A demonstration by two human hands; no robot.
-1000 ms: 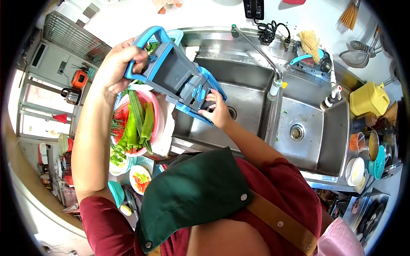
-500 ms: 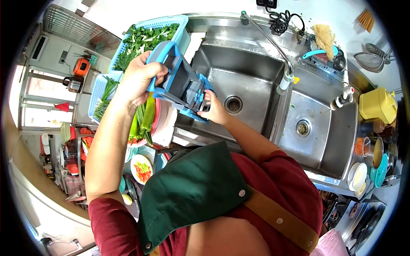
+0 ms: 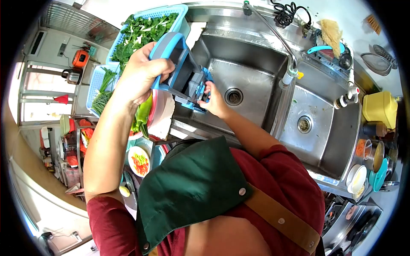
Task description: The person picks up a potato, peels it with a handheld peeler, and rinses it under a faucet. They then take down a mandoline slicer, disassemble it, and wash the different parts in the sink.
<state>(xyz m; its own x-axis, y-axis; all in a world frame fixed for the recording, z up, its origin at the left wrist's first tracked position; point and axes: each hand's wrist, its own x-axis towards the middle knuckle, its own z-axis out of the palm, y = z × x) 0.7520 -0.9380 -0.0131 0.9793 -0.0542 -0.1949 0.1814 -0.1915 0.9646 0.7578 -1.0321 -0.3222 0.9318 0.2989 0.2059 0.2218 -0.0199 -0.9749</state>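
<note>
The far blue basket holds chopped greens, heaped nearly across its width. Just near and left of it, a small basket carries long green stalks. Nearer the person sits a pink bowl with green peppers (some hidden under the left arm). Nearer again, a white plate bears cut red and green pieces. At far right, a clear cup shows something orange inside.

To the right lie two sinks: the left sink has a bare drain, and the right sink has a few green scraps. A tap slants over the divider between them. A yellow jug stands right of the sinks, and a knife lies near left, beside a small yellow item (too small to name). The left arm covers part of the pink bowl, and the right forearm crosses the near edge of the left sink.

The blue-grey tool is tilted in the air between both hands, above the left sink's left edge. The left hand wraps its handle at the far left end; the right hand pinches blue parts at the other end.
</note>
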